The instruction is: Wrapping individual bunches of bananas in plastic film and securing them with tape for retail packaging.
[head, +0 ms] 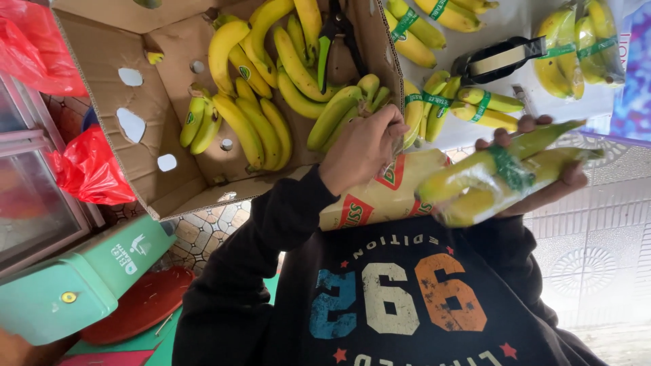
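We held the bagged banana bunch (502, 179) in our right hand (546, 186), just off the cardboard box's (135, 156) near corner. Our left hand (359, 149) was clenched beside it; around what, we couldn't tell. We judged it wise to support the bunch from beneath and avoid squeezing.

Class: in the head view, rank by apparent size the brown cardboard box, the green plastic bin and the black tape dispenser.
1. Brown cardboard box
2. Green plastic bin, partly cut off
3. Black tape dispenser

Patterned tile floor (203, 234), white tabletop (515, 20), a glass-fronted cabinet (27, 203) at the left, soft daylight
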